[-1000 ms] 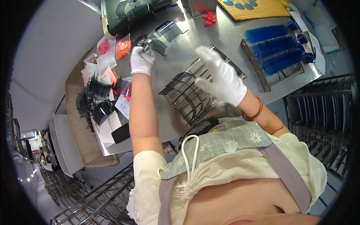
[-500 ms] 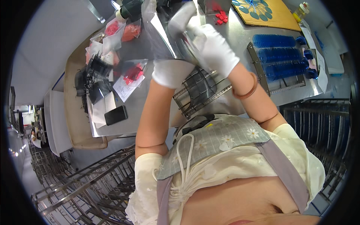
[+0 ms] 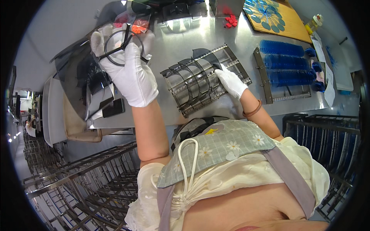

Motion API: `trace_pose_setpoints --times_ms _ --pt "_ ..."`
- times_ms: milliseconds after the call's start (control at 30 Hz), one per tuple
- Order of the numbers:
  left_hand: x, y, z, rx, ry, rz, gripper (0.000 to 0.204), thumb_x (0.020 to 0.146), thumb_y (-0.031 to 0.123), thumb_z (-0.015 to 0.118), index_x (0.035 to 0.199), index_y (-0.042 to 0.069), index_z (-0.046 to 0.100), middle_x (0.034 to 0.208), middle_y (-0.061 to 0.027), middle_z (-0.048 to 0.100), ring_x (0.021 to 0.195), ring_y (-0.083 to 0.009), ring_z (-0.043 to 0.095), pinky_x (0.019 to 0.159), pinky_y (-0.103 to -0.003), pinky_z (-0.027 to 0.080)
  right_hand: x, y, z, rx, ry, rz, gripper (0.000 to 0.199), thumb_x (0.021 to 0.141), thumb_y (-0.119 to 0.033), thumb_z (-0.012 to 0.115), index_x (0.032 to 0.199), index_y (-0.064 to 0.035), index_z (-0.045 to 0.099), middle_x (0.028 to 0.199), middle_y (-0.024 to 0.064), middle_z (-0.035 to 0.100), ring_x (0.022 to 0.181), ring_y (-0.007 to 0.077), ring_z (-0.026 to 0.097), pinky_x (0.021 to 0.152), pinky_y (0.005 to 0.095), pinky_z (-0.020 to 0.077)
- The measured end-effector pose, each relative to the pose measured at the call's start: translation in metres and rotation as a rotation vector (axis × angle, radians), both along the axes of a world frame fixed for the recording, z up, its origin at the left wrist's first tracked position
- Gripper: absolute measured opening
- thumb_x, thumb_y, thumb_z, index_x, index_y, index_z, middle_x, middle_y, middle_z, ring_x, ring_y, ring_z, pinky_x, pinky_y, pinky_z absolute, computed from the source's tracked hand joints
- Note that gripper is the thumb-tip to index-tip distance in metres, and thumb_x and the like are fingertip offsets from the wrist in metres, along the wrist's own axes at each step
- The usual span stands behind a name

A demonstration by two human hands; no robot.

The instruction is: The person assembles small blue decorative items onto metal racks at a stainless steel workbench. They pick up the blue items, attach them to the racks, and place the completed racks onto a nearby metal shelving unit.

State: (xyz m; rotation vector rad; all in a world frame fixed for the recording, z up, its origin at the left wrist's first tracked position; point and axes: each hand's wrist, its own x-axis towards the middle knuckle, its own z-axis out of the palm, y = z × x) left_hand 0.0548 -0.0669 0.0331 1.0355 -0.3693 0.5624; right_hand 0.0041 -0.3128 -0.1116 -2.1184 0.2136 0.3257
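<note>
My left hand [image 3: 133, 79], in a white glove, is closed around a black ring with spokes [image 3: 141, 43] over the left of the table. Large dark see-through sheets [image 3: 73, 82] spread out around that ring; whether they are joined to it I cannot tell. A metal rack [image 3: 225, 85] lies slanted in front of me, with several curved dark tinted sheets [image 3: 186, 85] standing in it. At the rack's far right part, my gloved right hand [image 3: 232, 82] pinches the lower edge of a dark tinted sheet [image 3: 204, 56]. Its fingertips are partly hidden.
To the right, another rack [image 3: 268, 88] carries rows of blue discs [image 3: 287, 61]. Red pieces [image 3: 231, 21] lie far back beside a metal box [image 3: 225, 7]. A cardboard sheet with blue discs [image 3: 266, 17] and a bottle [image 3: 314, 24] are at the far right. A phone [image 3: 114, 107] lies near the left edge.
My hands, together at the far middle before, have parted. The left moved left with the spoked ring and dark sheets; the right came down to the rack, where a tinted sheet now stands at its fingers.
</note>
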Motion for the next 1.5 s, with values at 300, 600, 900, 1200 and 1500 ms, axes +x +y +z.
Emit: trace_pose_setpoints --times_ms 300,600,900,1200,1500 --pt "-0.019 0.001 -0.012 0.045 0.134 -0.029 0.07 0.097 -0.006 0.056 0.157 0.018 0.031 0.147 -0.0107 0.051 0.12 -0.0173 0.061 0.079 -0.037 0.066 -0.006 0.004 0.011 0.162 0.11 -0.024 0.056 0.105 -0.044 0.047 0.149 -0.0097 0.046 0.102 0.014 0.072 0.071 0.0231 0.068 0.069 0.0371 0.0575" --pt "-0.056 -0.024 -0.01 0.129 0.244 -0.27 0.051 0.098 -0.005 0.054 0.144 0.012 0.04 0.13 -0.0094 0.063 0.111 -0.0204 0.069 0.077 -0.035 0.065 -0.02 0.037 0.083 -0.608 -1.148 -0.024 0.106 0.074 -0.025 0.089 0.156 0.0047 0.03 0.149 0.0327 0.046 0.138 0.0473 0.048 0.111 0.0495 0.0444" --pt "-0.056 0.009 -0.01 0.937 -0.285 -0.229 0.032 0.087 0.0 0.073 0.12 0.003 0.071 0.113 -0.0096 0.075 0.094 -0.0193 0.074 0.077 -0.029 0.06 -0.007 -0.016 0.083 0.901 -0.121 0.318 0.066 0.097 -0.025 0.057 0.155 -0.0005 0.041 0.115 0.0128 0.068 0.078 0.0136 0.07 0.064 0.0252 0.0601" --pt "-0.031 0.035 -0.029 0.318 0.295 -0.151 0.059 0.096 -0.004 0.062 0.151 -0.003 0.041 0.129 -0.0121 0.062 0.106 -0.0199 0.068 0.085 -0.026 0.056 0.022 -0.043 -0.006 0.425 0.306 0.0 0.055 0.106 -0.041 0.046 0.151 -0.0088 0.044 0.086 0.0003 0.063 0.07 0.0097 0.06 0.059 0.0256 0.056" --pt "-0.041 0.018 -0.047 0.315 0.431 -0.152 0.038 0.105 0.016 0.055 0.138 -0.002 0.057 0.1 -0.004 0.064 0.069 -0.0045 0.046 0.06 -0.021 0.038 0.01 -0.014 0.045 -0.586 -0.953 0.054 0.081 0.093 -0.051 0.069 0.152 -0.0029 0.041 0.13 0.024 0.063 0.115 0.0413 0.065 0.097 0.0446 0.0539"
